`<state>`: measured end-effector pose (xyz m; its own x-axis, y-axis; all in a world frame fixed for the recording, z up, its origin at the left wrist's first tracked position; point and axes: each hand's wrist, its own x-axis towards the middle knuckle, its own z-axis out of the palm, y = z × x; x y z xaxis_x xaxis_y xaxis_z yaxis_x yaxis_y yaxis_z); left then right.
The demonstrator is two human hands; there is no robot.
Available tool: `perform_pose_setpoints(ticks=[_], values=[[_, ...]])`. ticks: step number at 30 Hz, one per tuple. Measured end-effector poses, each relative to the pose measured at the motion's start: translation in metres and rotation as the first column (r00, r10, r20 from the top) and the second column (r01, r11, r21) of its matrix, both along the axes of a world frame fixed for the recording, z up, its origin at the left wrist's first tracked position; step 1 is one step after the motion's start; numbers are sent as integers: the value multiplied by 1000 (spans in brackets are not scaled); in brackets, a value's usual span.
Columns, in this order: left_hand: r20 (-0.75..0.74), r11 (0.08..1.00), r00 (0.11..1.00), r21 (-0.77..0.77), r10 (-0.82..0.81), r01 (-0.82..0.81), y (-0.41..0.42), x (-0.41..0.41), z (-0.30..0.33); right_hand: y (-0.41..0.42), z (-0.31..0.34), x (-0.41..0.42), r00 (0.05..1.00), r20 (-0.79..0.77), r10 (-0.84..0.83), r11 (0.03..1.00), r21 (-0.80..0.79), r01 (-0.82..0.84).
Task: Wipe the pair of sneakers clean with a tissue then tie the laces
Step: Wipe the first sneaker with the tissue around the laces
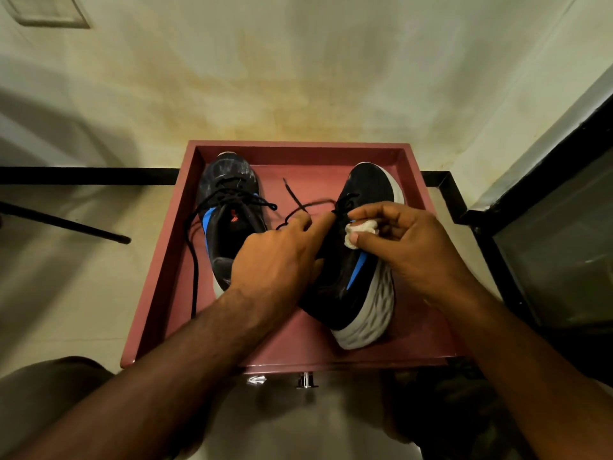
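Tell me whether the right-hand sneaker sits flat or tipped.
Tipped. The right sneaker leans on its side in the red tray, its white sole facing right, while the left sneaker sits flat.

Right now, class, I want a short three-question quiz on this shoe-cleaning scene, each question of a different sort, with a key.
1. True or false: both sneakers lie inside the red tray.
2. Multiple choice: the right hand holds (a) a brush, (b) a crumpled white tissue, (c) nothing.
3. Short answer: what does the left hand pinch?

Key
1. True: the left sneaker sits upright; the right sneaker is tilted, its white sole showing.
2. b
3. A black lace of the right sneaker.
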<state>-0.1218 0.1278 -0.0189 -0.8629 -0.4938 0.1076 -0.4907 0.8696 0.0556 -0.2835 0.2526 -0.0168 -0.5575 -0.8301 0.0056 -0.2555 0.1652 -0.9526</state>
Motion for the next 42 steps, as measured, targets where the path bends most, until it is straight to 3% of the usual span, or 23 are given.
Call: perform_pose_setpoints(ticks=[4,6,8,10,15,22,25,28,31,36,40,42], values=[[-13,996,999,-79,-46,45,-4,0,1,2,3,-4,998,60,19,999,28,-21],[7,991,998,-120,-66,66,-5,1,1,2,3,-6,992,-114,-48,999,8,49],[-11,991,998,-115,-69,67,-5,4,-1,-1,0,-6,916,-395,-69,997,-3,73],[-96,997,995,-71,-41,34,-6,5,-2,-2,-2,-7,862,-506,-33,999,16,47],[-236,989,970,148,64,-29,-7,9,1,3,0,-11,945,-326,42,998,59,-24],[-205,994,974,-71,-98,85,-9,5,-8,6,6,-3,956,-260,139,990,50,-130],[-181,986,974,-120,-133,113,-9,4,-11,8,4,2,900,-407,156,988,78,-136],[-170,983,978,-155,-122,96,-10,3,-11,2,1,7,836,-545,56,998,56,-31],[-159,983,981,-166,-111,85,-8,3,-12,-3,3,11,772,-627,106,994,99,-56],[-149,979,982,-185,-120,91,-8,7,-12,10,8,12,832,-518,200,979,82,-184],[-208,987,969,-116,-132,110,-9,7,-14,2,2,11,875,-482,44,998,51,-22],[-230,992,967,-85,-108,91,-9,8,-14,0,6,8,952,-303,-40,999,-20,35]])
